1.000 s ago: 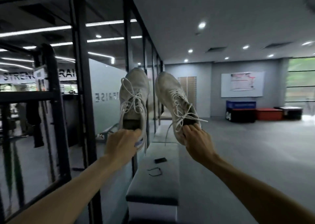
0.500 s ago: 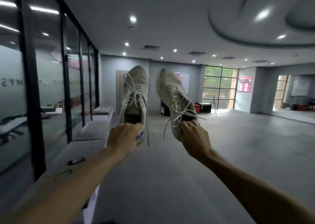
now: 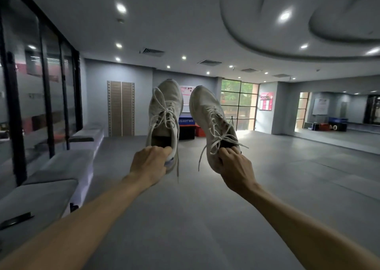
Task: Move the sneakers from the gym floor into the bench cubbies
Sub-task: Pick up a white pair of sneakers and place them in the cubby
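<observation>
I hold one sneaker in each grip, left hand and right hand pinching heel collars, toes up; the bench lies left, nearer my left hand.

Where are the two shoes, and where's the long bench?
Left sneaker [image 3: 164, 113]: head view, on its laced upper.
Right sneaker [image 3: 209, 115]: head view, on its laced upper.
Bench [image 3: 61, 162]: head view, on its grey seat top.

There is only one camera, worn on the person's head. It looks forward across the gym floor, maybe tipped a little upward, since lots of ceiling shows. The bench runs along the left, close by. The far window sits well beyond it.
</observation>
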Motion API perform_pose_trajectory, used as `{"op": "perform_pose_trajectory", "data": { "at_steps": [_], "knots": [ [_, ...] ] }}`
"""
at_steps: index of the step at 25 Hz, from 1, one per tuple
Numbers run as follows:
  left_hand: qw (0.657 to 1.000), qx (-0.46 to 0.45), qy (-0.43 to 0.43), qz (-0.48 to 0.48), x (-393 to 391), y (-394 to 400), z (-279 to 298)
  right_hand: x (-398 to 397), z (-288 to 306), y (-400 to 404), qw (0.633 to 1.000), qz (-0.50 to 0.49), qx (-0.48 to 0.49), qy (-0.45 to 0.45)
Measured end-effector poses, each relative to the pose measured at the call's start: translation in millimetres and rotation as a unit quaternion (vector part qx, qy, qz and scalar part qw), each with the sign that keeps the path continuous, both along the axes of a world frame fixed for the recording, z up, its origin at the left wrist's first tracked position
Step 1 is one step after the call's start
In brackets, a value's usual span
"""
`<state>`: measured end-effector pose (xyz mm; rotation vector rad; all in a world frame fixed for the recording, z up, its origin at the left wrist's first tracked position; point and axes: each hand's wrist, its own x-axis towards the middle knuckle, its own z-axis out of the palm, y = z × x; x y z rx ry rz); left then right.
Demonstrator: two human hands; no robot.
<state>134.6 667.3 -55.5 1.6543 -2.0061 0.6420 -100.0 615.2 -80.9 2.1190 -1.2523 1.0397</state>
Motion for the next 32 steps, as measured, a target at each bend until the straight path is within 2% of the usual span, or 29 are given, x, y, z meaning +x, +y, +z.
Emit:
{"op": "perform_pose_trajectory", "data": {
  "at_steps": [10,14,20,25,32],
  "knots": [
    [1.000,-0.007,-0.010,0.015,-20,-256,9,-26,3,-254,1.000,-0.015,0.011,0.006],
    [0.999,-0.003,-0.024,0.049,-22,-359,1,-33,2,-364,1.000,0.007,-0.006,-0.001],
    [0.995,0.000,0.001,0.101,-7,-502,8,-23,16,-540,0.999,0.047,0.020,-0.010],
    [0.985,0.000,-0.013,0.171,48,-594,4,42,13,-650,0.992,0.123,0.042,-0.008],
    [0.971,-0.004,0.008,0.239,199,-703,-9,218,-3,-784,0.975,0.219,0.032,0.017]
  ]
}}
